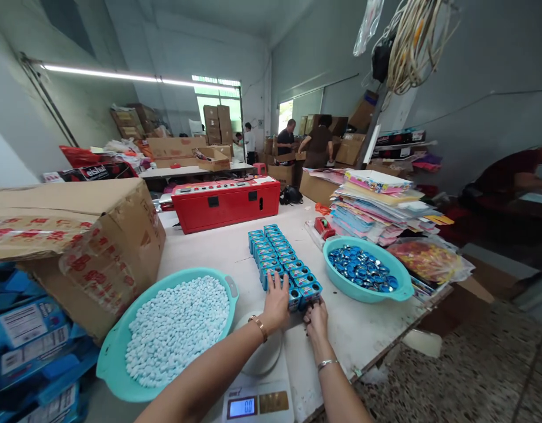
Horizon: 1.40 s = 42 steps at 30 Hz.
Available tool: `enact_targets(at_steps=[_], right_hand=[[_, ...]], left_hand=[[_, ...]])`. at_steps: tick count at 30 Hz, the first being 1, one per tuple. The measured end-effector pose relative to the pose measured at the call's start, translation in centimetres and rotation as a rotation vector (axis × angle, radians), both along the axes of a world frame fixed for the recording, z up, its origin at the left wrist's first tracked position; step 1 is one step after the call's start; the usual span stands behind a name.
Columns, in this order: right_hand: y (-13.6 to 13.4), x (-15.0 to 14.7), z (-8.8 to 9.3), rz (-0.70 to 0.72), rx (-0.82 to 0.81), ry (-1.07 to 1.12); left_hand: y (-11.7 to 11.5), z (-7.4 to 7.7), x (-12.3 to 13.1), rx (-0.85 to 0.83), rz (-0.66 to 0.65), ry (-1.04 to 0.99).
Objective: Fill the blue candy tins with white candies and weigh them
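Note:
Several small blue tins [286, 258] with dark round openings on top stand in a tight block of rows on the white table. My left hand [276, 302] lies over the near left side of the block, its fingers stretched apart and touching the tins. Close against the front of the nearest right tin [310, 294] is my right hand [317, 322], with its fingers curled. What lies inside those fingers, if anything, is hidden. Below my forearms a white kitchen scale [258, 405] reads 0.0, its round pan [264, 358] partly covered by my left arm.
A turquoise basin [107, 364] of pale blue pellets stands left; another basin [363, 294] holds blue round caps at right. Behind are a red machine [227, 205], a carton [116, 252], a tape dispenser [324, 227] and stacked papers [372, 205]. People work farther back.

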State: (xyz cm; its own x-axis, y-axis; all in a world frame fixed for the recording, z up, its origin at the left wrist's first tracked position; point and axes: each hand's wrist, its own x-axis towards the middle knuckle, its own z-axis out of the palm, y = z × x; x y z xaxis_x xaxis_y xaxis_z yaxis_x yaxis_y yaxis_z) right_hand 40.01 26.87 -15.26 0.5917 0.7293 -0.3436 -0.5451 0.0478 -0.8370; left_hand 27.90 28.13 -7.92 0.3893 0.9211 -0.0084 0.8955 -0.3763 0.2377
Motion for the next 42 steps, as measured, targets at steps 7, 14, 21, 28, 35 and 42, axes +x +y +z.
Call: enact_targets(at_steps=[7, 14, 21, 28, 35, 42], right_hand=[[3.2, 0.8, 0.1, 0.015, 0.038, -0.042], [8.5, 1.6, 0.6, 0.072, -0.013, -0.099], [8.1, 2.7, 2.0, 0.105, 0.035, -0.162], [2.9, -1.3, 4.4, 0.357, 0.119, -0.144], [2.4, -15.5, 7.7, 0.868, 0.29, -0.716], [5.8, -26.8, 6.5, 1.204, 0.302, -1.798]], left_hand=[[3.4, 0.6, 1.4, -0.014, -0.011, 0.022], [8.0, 0.7, 2.2, -0.03, 0.05, -0.004], [8.3, 3.0, 0.1, -0.045, 0.042, -0.097], [-6.8, 7.4, -12.9, 0.114, -0.134, -0.619], [-24.4, -0.2, -25.4, 0.274, 0.754, -0.779], [-28.5, -0.6, -36.8, 0.201, 0.921, -0.215]])
